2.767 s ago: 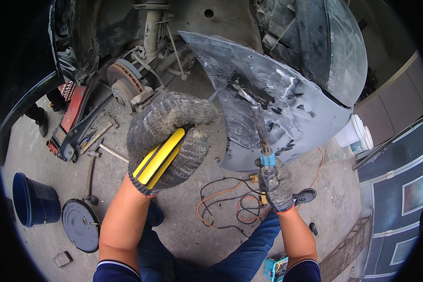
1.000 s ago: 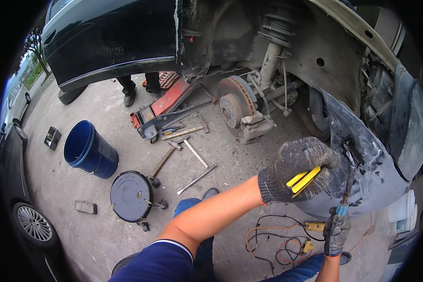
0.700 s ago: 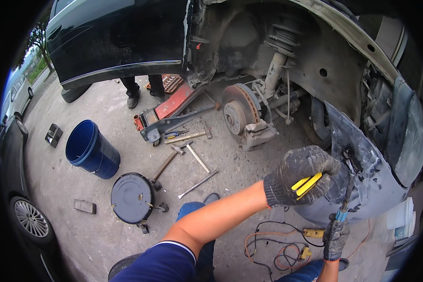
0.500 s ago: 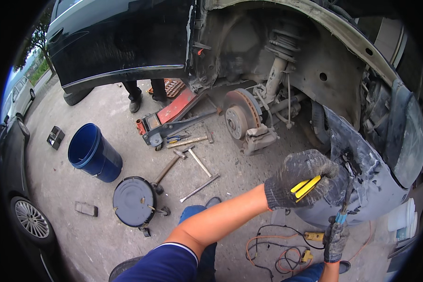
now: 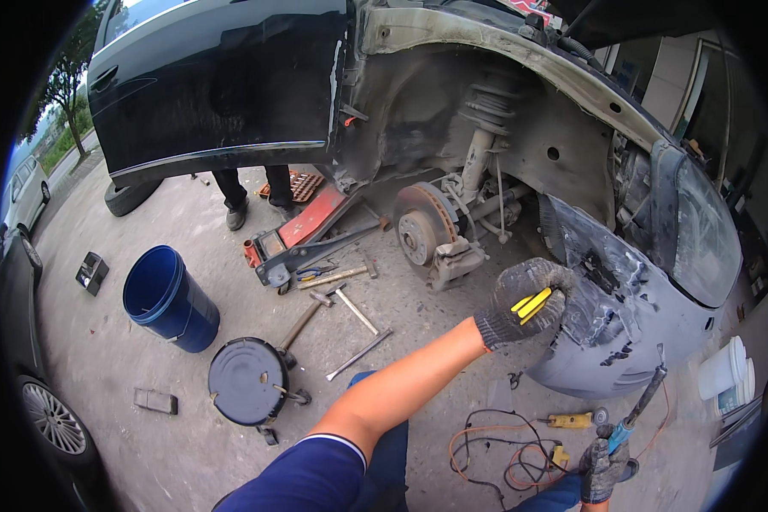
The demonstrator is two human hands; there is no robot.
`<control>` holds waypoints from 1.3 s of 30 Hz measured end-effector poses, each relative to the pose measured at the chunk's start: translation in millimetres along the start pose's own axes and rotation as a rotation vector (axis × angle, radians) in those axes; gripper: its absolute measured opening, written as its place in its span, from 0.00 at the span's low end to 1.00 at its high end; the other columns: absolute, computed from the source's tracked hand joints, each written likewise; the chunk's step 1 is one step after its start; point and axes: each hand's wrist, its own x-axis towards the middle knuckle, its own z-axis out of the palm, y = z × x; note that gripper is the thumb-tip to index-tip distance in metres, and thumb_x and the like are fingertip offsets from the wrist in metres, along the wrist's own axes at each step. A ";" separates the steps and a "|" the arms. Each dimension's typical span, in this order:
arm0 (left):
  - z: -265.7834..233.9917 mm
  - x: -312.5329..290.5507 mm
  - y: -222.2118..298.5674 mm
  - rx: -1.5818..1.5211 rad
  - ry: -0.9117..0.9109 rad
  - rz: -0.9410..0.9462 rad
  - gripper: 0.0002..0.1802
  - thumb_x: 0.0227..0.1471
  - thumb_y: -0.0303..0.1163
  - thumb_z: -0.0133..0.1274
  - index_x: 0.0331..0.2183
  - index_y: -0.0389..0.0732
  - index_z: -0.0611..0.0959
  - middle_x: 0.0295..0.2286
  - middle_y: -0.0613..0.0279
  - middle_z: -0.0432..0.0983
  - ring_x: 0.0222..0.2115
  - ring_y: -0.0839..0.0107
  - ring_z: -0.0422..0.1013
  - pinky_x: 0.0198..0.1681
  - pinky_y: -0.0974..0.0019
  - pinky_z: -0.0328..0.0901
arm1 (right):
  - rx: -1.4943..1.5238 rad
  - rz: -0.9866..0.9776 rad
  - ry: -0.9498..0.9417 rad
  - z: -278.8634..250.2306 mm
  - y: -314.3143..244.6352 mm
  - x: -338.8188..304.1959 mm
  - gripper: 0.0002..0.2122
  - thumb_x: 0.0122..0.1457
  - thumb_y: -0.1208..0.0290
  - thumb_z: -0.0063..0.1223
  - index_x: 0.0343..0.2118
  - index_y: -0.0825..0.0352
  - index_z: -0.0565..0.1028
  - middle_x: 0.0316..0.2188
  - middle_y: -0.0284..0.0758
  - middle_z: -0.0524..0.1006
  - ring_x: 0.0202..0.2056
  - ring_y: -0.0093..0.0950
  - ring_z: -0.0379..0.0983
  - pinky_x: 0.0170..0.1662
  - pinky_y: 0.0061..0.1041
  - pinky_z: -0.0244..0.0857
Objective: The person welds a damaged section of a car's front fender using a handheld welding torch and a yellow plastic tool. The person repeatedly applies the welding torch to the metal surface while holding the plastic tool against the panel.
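My left hand [image 5: 525, 305], in a dark knit work glove, is closed around pliers whose two yellow handles [image 5: 531, 305] stick out of the fist; their jaws are hidden. It rests at or close by the left edge of a grey car bumper [image 5: 563, 367], whose torn, scraped corner [image 5: 602, 294] shows dark gouges. Lower right, my gloved right hand [image 5: 602, 468] grips a blue-handled tool with a long dark metal shaft [image 5: 644, 399] and a small flared tip, like a plastic-welding iron. That tip points up, just in front of the bumper's lower part.
An angle grinder [image 5: 572, 421] and tangled cables lie below the bumper. Left are a rolling stool [image 5: 246, 380], a blue bucket [image 5: 158, 286], hammers [image 5: 358, 309] and a red floor jack [image 5: 316, 213]. A bare brake disc [image 5: 427, 224] hangs in the wheel well. Another person's legs [image 5: 230, 192] stand behind the door.
My right hand has drawn the blue-handled tool down and away from the bumper's torn corner. My left hand still holds the pliers, a little further left. The view has shifted slightly.
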 end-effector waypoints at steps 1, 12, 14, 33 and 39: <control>1.0 -1.2 0.0 0.003 0.002 -0.016 0.10 0.46 0.23 0.54 0.35 0.40 0.81 0.30 0.54 0.76 0.31 0.55 0.74 0.36 0.59 0.70 | -0.009 -0.020 0.058 -13.6 6.4 -9.8 0.17 0.60 0.61 0.58 0.43 0.68 0.69 0.13 0.23 0.63 0.10 0.15 0.55 0.13 0.17 0.49; 5.5 0.8 12.3 0.019 0.000 -0.007 0.11 0.45 0.24 0.55 0.35 0.38 0.79 0.31 0.54 0.77 0.33 0.56 0.75 0.39 0.60 0.70 | 0.194 -0.054 0.363 -95.7 -95.3 -60.3 0.18 0.63 0.65 0.51 0.53 0.69 0.68 0.21 0.26 0.66 0.15 0.15 0.62 0.16 0.15 0.55; 7.9 2.1 14.2 0.031 -0.025 -0.029 0.10 0.46 0.24 0.55 0.35 0.38 0.79 0.32 0.54 0.77 0.33 0.55 0.75 0.38 0.60 0.70 | 0.224 -0.120 0.406 -90.5 -117.3 -59.7 0.21 0.64 0.65 0.50 0.58 0.67 0.64 0.23 0.26 0.67 0.17 0.14 0.62 0.16 0.15 0.56; 9.2 3.1 10.4 0.035 -0.003 -0.021 0.09 0.48 0.24 0.53 0.35 0.39 0.79 0.30 0.55 0.76 0.30 0.58 0.74 0.36 0.62 0.69 | 0.264 0.018 0.409 -107.5 -70.7 -83.4 0.19 0.64 0.64 0.49 0.56 0.65 0.67 0.20 0.25 0.66 0.11 0.13 0.57 0.11 0.15 0.51; 5.0 1.5 14.5 0.033 -0.092 -0.117 0.09 0.50 0.23 0.53 0.37 0.37 0.80 0.35 0.60 0.77 0.36 0.69 0.73 0.42 0.67 0.67 | 0.248 0.047 0.351 -82.2 -71.6 -63.1 0.19 0.64 0.65 0.49 0.55 0.66 0.66 0.19 0.25 0.66 0.10 0.14 0.57 0.11 0.15 0.52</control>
